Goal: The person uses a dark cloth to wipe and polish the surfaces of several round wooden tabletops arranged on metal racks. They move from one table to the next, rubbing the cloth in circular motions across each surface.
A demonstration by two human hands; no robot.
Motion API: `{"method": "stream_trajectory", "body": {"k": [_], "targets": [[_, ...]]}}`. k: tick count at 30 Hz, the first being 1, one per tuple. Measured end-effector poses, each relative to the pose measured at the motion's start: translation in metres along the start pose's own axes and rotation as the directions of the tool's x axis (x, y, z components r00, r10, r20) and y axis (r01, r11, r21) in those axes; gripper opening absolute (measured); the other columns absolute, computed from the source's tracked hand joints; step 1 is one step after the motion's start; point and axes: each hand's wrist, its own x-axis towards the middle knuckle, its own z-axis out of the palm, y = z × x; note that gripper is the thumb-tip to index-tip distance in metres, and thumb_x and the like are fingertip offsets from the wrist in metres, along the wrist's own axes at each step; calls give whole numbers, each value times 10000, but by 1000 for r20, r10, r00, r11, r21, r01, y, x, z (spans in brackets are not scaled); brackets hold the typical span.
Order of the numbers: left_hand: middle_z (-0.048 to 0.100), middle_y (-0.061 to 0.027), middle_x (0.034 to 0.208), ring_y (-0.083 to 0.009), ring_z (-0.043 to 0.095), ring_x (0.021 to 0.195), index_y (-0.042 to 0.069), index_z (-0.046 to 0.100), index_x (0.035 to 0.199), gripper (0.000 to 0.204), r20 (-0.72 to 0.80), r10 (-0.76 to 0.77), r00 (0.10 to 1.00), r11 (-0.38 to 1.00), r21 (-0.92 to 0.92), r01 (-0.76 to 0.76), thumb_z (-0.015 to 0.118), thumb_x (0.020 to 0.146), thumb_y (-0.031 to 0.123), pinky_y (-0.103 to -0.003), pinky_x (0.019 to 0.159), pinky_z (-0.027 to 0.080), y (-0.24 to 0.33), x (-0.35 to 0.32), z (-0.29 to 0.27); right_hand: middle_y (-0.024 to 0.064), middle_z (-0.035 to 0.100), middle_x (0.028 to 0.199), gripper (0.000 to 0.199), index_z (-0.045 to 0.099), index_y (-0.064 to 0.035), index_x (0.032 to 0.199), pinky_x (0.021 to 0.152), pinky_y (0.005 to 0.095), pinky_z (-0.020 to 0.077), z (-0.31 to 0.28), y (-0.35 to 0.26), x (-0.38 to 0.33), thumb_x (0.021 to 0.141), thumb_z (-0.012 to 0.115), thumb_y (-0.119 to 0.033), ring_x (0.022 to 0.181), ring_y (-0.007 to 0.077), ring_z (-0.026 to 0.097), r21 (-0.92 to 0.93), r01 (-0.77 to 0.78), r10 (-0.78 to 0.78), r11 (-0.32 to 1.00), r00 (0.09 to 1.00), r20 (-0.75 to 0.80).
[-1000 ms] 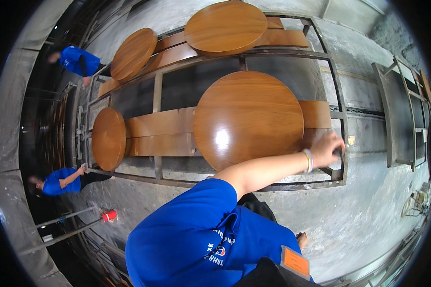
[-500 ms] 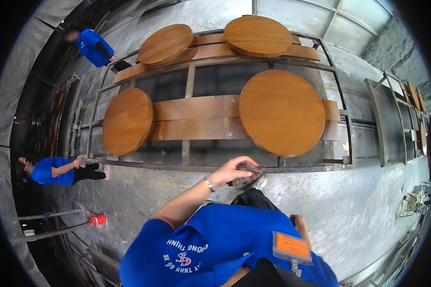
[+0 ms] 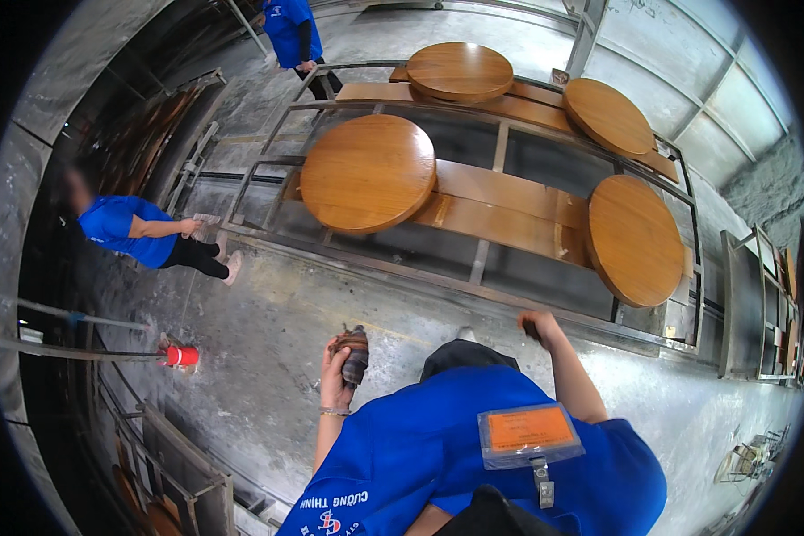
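Observation:
My left hand [image 3: 338,373], with a bracelet on the wrist, is raised in front of my blue shirt and closed around a dark brown pad [image 3: 356,354]. My right hand [image 3: 538,324] is curled into a fist by the near rail of a metal rack [image 3: 393,261]; whether it holds anything is unclear. On the rack lie several round wooden table tops; the nearest are a big one at left [image 3: 366,174] and one at right [image 3: 634,239]. Wooden planks [image 3: 500,210] run under them. An orange badge [image 3: 527,431] hangs on my chest.
A person in blue crouches on the concrete floor at left [image 3: 129,230]; another stands at the rack's far end [image 3: 290,25]. A red object [image 3: 180,355] sits on the floor by metal pipes [image 3: 62,314]. More metal frames [image 3: 759,304] stand at right.
My hand with the pad has come off the large round top and drawn back to my chest. My view has swung, so the rack now lies further ahead.

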Motion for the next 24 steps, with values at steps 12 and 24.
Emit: {"method": "stream_trajectory", "body": {"k": [12,24], "targets": [[688,-84,1248,-211,707,1035,98,607,1347,362,-202,39,979,999,13,-37,701,998,98,-349,818,616,77,127,-55,214,721,1302,369,668,49,1351,1110,378,490,259,-319,208,1064,541,-144,1263,338,666,-375,685,-780,625,524,-343],[682,-98,1285,-226,695,1071,75,602,1397,381,-335,120,935,987,145,-74,662,1022,111,-367,877,608,187,221,-134,195,528,1595,501,559,-4,1504,1287,526,310,284,-396,389,1026,539,-152,1530,350,437,-886,193,-832,421,470,-293]]}}
